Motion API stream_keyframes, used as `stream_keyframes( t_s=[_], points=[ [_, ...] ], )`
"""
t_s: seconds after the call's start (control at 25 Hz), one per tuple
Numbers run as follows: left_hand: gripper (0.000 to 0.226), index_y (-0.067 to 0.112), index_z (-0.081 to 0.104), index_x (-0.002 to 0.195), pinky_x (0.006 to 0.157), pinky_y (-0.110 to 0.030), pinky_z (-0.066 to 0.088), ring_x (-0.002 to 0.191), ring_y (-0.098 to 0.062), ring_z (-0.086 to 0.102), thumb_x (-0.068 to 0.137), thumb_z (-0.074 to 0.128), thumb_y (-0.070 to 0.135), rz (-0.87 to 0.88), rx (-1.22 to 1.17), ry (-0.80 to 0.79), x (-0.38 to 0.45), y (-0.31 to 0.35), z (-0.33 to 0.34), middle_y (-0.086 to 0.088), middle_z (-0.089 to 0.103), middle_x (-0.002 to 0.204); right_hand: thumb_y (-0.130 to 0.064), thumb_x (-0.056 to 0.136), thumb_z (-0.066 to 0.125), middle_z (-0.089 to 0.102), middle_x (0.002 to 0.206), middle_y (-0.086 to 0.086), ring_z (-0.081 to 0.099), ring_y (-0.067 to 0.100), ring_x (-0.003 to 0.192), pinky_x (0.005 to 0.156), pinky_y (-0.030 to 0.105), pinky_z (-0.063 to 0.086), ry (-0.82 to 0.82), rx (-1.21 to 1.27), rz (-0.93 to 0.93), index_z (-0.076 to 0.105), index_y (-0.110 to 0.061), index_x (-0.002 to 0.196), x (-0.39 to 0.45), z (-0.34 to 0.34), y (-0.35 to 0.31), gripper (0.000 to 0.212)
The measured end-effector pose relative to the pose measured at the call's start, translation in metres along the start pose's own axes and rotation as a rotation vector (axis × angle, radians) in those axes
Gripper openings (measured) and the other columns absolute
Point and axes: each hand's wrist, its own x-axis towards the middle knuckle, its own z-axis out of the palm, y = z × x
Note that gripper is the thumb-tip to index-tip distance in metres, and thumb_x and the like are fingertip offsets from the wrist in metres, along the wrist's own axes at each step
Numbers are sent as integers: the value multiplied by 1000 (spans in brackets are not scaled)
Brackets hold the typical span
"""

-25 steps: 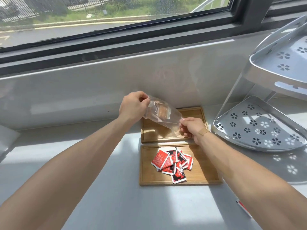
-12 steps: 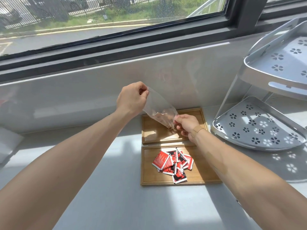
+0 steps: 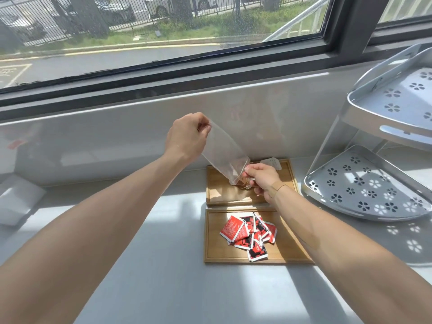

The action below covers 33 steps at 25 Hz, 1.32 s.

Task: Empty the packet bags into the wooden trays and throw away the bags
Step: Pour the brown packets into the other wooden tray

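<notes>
A clear plastic packet bag (image 3: 224,155) slants down over the far wooden tray (image 3: 219,195), its mouth low. My left hand (image 3: 187,139) pinches the bag's raised upper end. At the bag's lower mouth my right hand (image 3: 261,178) grips the edge, with small brownish contents showing there just above the tray. A pale packet (image 3: 272,163) lies at that tray's far edge. The near wooden tray (image 3: 287,251) holds a pile of several red, black and white sachets (image 3: 249,232).
A silver two-tier corner rack (image 3: 374,192) with flower cut-outs stands right of the trays. A white flat object (image 3: 16,199) lies at the far left of the grey counter (image 3: 163,277). A white ledge and a window run behind.
My left hand has lifted the bag's upper end higher, so the bag tilts more steeply. My right hand moved down to the mouth over the far tray, and the contents slid toward it.
</notes>
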Motion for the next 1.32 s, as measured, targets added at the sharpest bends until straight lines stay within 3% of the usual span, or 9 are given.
stream_keyframes(
  t_s=[0.2, 0.52, 0.64, 0.84, 1.0, 1.08, 1.16, 1.24, 1.32],
  points=[
    [16, 20, 71, 102, 86, -39, 54, 95, -21, 65, 94, 59, 27, -3, 1, 5, -3, -2, -4, -1, 72, 105, -11, 97, 55, 63, 70, -2, 40, 2, 37, 35, 14, 21, -7, -10, 2, 60, -18, 83, -6, 4, -1, 16],
    [16, 21, 69, 103, 86, -39, 53, 95, -21, 63, 95, 57, 28, -23, -34, 48, -19, 2, -24, 0, 70, 105, -15, 95, 57, 65, 79, -3, 47, 7, 48, 37, 17, 26, -22, -18, -40, 62, -15, 98, -25, -3, -10, 6],
    [17, 21, 69, 105, 84, -37, 53, 95, -19, 63, 95, 56, 29, -44, -74, 61, -30, 6, -33, 2, 70, 106, -16, 94, 58, 64, 75, -2, 50, 8, 50, 38, 16, 31, -17, 7, -45, 62, -17, 92, -37, -5, -14, 4],
    [10, 17, 69, 98, 75, -25, 48, 84, -15, 61, 92, 63, 22, -185, -342, 8, -76, 10, -30, 1, 68, 92, -27, 87, 65, 57, 77, -1, 52, 14, 66, 59, 28, 44, -15, 158, -42, 63, -21, 84, -72, -30, -9, 7],
    [7, 15, 63, 87, 55, -11, 44, 74, -14, 55, 87, 68, 11, -279, -671, -146, -125, 24, -19, -3, 63, 84, -38, 87, 68, 63, 101, 3, 64, 27, 94, 75, 39, 53, -127, 328, -2, 68, -19, 106, -111, -74, 3, 27],
    [12, 13, 59, 84, 59, -15, 45, 70, -13, 56, 85, 70, 7, -282, -758, -214, -151, 36, -12, -1, 62, 79, -29, 88, 69, 68, 101, 3, 70, 25, 90, 69, 36, 56, -118, 384, -22, 67, -15, 107, -131, -100, 12, 24],
    [20, 13, 54, 80, 60, -19, 46, 67, -12, 62, 84, 71, 4, -303, -835, -276, -174, 50, -1, -1, 65, 77, -16, 88, 68, 68, 91, 6, 70, 18, 72, 57, 29, 55, -84, 383, -60, 63, -11, 91, -152, -128, 23, 8],
    [25, 15, 52, 81, 54, -19, 47, 66, -13, 67, 81, 75, 5, -376, -931, -341, -193, 66, 14, -3, 71, 82, -7, 84, 69, 61, 81, 8, 66, 14, 59, 47, 26, 52, -31, 345, -100, 53, -11, 79, -173, -156, 38, 17],
    [29, 16, 55, 90, 50, -23, 47, 65, -16, 66, 77, 80, 11, -493, -1061, -451, -210, 87, 34, -4, 74, 84, 0, 81, 72, 60, 78, 7, 64, 14, 59, 46, 24, 51, 66, 330, -114, 52, -11, 87, -197, -188, 59, 24]
  ],
)
